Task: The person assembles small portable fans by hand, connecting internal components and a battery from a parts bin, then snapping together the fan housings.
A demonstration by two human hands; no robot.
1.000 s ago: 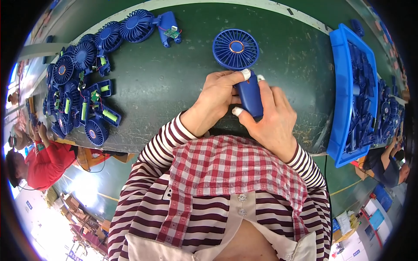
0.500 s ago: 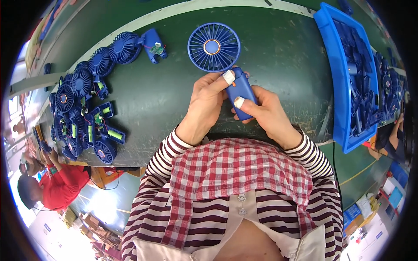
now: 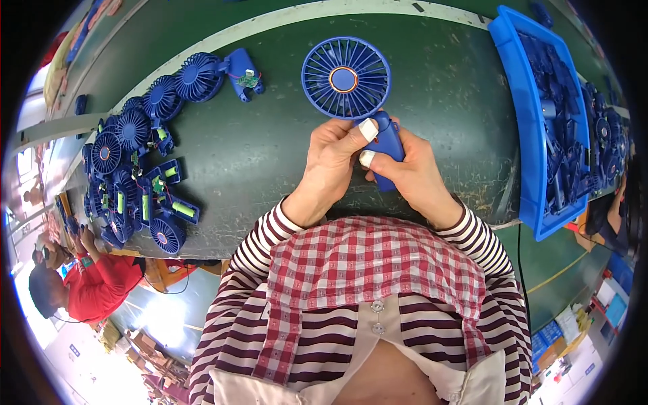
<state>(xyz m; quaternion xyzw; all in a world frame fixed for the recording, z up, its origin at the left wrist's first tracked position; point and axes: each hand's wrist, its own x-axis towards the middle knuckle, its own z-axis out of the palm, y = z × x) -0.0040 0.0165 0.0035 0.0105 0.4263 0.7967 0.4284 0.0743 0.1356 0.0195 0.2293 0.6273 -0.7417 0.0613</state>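
A blue handheld fan (image 3: 345, 79) is held up over the green tabletop, its round grille facing up and pointing away from me. My left hand (image 3: 335, 152) grips it near the neck, the white-wrapped thumb pressed at the top of the handle. Around the handle's right side closes my right hand (image 3: 413, 172), its thumb, also wrapped in white, lying across the handle's front. The handle's lower end shows below that thumb. Fingers behind the handle are mostly hidden.
Several blue fans, some with open handles showing green cells and circuit boards, lie in a heap (image 3: 125, 175) at the left. A blue bin (image 3: 533, 196) full of blue parts stands at the right. A person in red (image 3: 108, 287) sits at the far left.
The fan has shifted slightly right and its grille appears a little larger. My left thumb has moved right at the neck, and both hands have drawn closer together around the handle.
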